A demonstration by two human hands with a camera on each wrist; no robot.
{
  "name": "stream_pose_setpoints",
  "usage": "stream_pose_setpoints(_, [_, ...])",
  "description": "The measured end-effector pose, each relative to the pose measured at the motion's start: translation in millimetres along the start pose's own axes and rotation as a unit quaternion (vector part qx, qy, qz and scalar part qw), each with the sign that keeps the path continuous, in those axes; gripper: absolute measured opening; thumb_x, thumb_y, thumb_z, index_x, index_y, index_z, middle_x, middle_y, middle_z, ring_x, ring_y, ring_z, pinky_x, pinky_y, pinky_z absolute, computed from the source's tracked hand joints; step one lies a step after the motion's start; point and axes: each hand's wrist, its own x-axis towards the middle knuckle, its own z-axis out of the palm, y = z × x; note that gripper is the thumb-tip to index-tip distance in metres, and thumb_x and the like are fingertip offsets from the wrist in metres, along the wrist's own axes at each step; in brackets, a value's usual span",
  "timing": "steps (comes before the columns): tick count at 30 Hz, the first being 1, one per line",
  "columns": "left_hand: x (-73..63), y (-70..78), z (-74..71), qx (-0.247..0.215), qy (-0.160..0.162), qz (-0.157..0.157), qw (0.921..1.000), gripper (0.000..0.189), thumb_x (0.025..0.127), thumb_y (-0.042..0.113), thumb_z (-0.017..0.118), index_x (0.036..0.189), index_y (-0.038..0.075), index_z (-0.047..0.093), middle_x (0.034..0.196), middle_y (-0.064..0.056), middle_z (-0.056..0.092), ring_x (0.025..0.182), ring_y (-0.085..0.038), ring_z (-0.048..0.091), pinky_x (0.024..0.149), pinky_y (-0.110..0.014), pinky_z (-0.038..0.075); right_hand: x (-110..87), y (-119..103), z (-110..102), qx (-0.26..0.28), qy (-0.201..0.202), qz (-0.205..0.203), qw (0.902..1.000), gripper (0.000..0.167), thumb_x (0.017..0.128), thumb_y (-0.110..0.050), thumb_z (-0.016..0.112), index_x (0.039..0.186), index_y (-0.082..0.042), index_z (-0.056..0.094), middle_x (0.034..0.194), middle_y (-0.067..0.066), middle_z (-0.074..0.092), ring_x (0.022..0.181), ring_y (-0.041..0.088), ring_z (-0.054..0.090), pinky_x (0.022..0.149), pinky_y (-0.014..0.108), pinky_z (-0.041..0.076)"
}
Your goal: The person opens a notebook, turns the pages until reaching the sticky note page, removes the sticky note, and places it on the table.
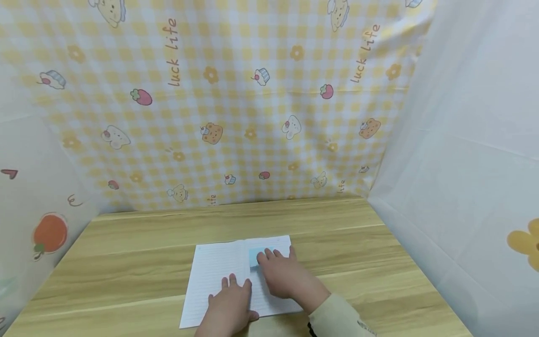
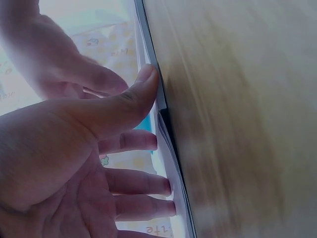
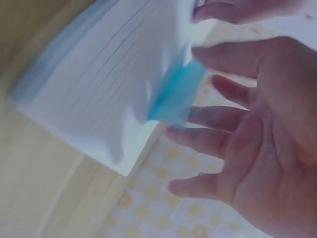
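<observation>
An open lined notebook [image 1: 219,267] lies flat on the wooden table, its spine running away from the person. On the upper part of its right page is a light blue sticky note [image 1: 254,257], partly hidden under the right hand. My left hand [image 1: 230,304] rests with spread fingers on the lower pages near the spine, the thumb at the near edge. Over the right page, my right hand [image 1: 281,275] touches the note with extended fingers. In the right wrist view the blue sticky note [image 3: 181,94] stands at an angle to the page, fingertips right at its edge.
The wooden table [image 1: 139,262] reaches back to a yellow checked curtain [image 1: 236,112] with cartoon prints. White sheets [image 1: 459,140] hang along both sides. A light sleeve [image 1: 341,318] and a dark wristband show at the right wrist.
</observation>
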Motion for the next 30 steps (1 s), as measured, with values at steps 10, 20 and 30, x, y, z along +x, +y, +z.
stream_pose_setpoints(10, [-0.9, -1.8, 1.7, -0.004, -0.009, 0.006, 0.9999, 0.076, 0.076, 0.040, 0.093, 0.137, 0.001, 0.067, 0.147, -0.043, 0.054, 0.139, -0.064, 0.050, 0.091, -0.089, 0.045, 15.0, -4, 9, -0.109, 0.026, -0.029, 0.9933, 0.066, 0.097, -0.045, 0.075, 0.155, -0.024, 0.050, 0.145, 0.007, 0.069, 0.130, 0.027, 0.069, 0.114, 0.059, 0.052])
stream_pose_setpoints(20, [-2.1, -0.8, -1.7, -0.010, -0.003, 0.011, 0.9999, 0.079, 0.077, 0.038, 0.093, 0.140, -0.002, 0.064, 0.147, -0.044, 0.053, 0.139, -0.065, 0.050, 0.091, -0.089, 0.045, 24.9, -17, 16, -0.256, 0.082, -0.120, 0.9557, 0.045, 0.110, -0.037, 0.056, 0.153, -0.022, 0.057, 0.153, 0.003, 0.064, 0.138, 0.020, 0.065, 0.109, 0.046, 0.059])
stream_pose_setpoints(30, [-1.6, 0.2, 1.1, -0.001, 0.005, 0.015, 0.9999, 0.076, 0.076, 0.038, 0.094, 0.137, 0.000, 0.068, 0.145, -0.045, 0.055, 0.138, -0.064, 0.051, 0.089, -0.089, 0.046, 40.0, -13, 23, -0.158, 0.038, -0.033, 0.9862, 0.045, 0.110, -0.029, 0.053, 0.149, -0.007, 0.060, 0.146, 0.014, 0.068, 0.134, 0.026, 0.068, 0.105, 0.037, 0.061])
